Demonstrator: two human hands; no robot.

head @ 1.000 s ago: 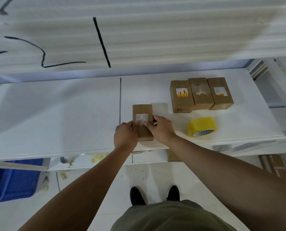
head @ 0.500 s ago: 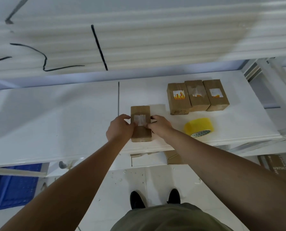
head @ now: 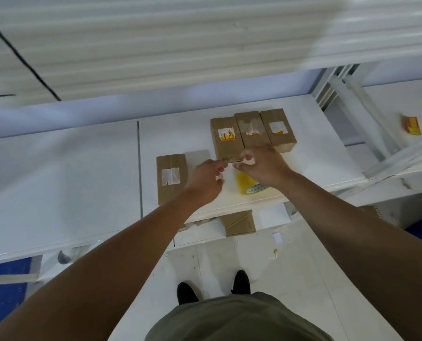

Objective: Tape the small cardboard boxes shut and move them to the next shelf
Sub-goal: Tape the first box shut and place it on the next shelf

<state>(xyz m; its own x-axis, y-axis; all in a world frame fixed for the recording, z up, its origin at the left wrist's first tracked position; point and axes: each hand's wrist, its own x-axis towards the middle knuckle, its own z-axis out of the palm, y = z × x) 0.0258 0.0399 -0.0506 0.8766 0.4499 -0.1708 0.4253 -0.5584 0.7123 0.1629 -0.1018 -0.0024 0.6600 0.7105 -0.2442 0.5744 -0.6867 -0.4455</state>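
Two hands, left hand (head: 205,179) and right hand (head: 262,166), quit the taped box (head: 171,178); blurred, grip unclear.

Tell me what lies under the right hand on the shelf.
The yellow tape roll lies on the white shelf beneath the right hand, which covers its far side; only its near side shows.

No wording can be read anywhere. The lone box (head: 171,193) at the left carries a white label (head: 170,176), torn and blank. In the row of three, the left box (head: 226,150) has a white sticker (head: 226,134) with an orange and yellow picture, its lettering blurred. The middle box (head: 251,139) shows torn label scraps (head: 250,127). The right box (head: 278,141) has a second sticker (head: 277,127), white with an orange strip. The carton (head: 239,223) under the shelf (head: 82,168) bears a tiny dark mark, illegible.
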